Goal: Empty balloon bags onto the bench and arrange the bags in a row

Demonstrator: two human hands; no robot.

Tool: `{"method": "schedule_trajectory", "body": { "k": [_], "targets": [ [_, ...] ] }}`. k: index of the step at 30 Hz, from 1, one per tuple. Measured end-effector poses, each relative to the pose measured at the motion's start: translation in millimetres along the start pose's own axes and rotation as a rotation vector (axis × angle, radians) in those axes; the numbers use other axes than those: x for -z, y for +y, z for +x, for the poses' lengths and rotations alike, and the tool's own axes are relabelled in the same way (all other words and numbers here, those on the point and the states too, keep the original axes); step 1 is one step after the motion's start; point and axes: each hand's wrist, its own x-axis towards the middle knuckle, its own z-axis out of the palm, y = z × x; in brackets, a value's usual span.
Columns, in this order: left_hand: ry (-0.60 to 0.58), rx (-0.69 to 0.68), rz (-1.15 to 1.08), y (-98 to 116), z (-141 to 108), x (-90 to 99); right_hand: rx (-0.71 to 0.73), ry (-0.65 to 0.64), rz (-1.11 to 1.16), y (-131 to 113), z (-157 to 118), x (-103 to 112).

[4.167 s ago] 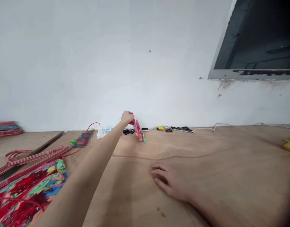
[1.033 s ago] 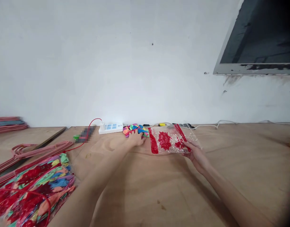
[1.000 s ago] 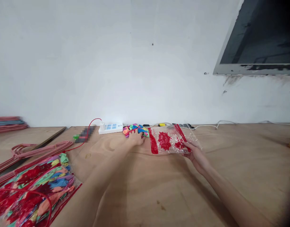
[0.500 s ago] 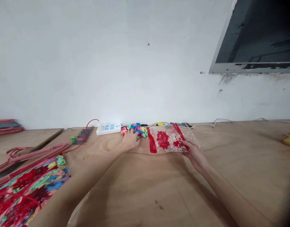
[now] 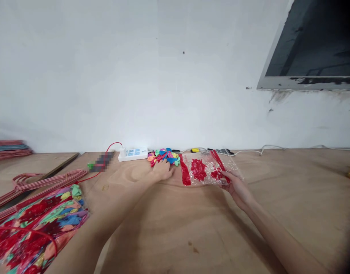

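A small heap of colourful balloons (image 5: pixel 171 156) lies by the wall, with blue, green, yellow, red and orange among them. My left hand (image 5: pixel 163 170) is on the near side of this heap, its fingers curled down into the balloons and their tips partly hidden. To the right, my right hand (image 5: pixel 237 187) pinches the right end of a clear plastic bag (image 5: pixel 207 172) printed with red shapes and red bands. The bag looks flat, and its left end reaches close to the heap.
A white power strip (image 5: pixel 133 154) with a red cable stands left of the heap. Bags full of balloons (image 5: pixel 43 224) lie at the lower left, beside pink hangers (image 5: pixel 49 182). A white cable (image 5: pixel 249 151) runs along the wall. A dark screen (image 5: pixel 320 45) hangs at upper right.
The fingers of my left hand have curled in on the balloons, and the hand has shifted slightly right. My right hand keeps its hold on the bag. The view has turned a little left.
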Motion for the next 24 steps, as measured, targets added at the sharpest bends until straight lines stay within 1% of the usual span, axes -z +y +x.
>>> {"method": "schedule_trajectory", "body": {
  "k": [5, 8, 11, 14, 17, 19, 21, 24],
  "targets": [
    [-0.018, 0.048, -0.038, -10.9, 28.8, -7.2, -0.01, -0.018, -0.005, -0.5, -0.5, -0.2],
    [-0.013, 0.071, -0.05, -13.6, 39.2, -8.7, -0.014, -0.002, 0.0, -0.9, -1.1, -1.0],
    [-0.008, 0.076, -0.055, -12.8, 41.9, -5.5, -0.012, 0.009, 0.001, -1.2, -1.4, -1.9],
    [-0.005, 0.067, -0.059, -11.6, 37.0, 2.8, -0.009, 0.0, -0.005, -0.9, -2.2, -2.2],
    [0.004, 0.073, -0.077, -13.2, 23.9, 17.2, 0.01, -0.042, 0.03, 1.7, -3.9, -1.9],
    [0.018, 0.086, -0.097, -16.9, 11.1, 31.8, 0.025, -0.099, 0.07, 5.3, -4.3, -2.4],
    [0.038, 0.098, -0.12, -23.1, -3.5, 51.5, 0.032, -0.168, 0.088, 10.5, -2.3, -5.5],
    [0.082, 0.134, -0.16, -35.7, -24.1, 90.9, 0.017, -0.249, 0.041, 21.3, 8.5, -19.4]
  ]
}}
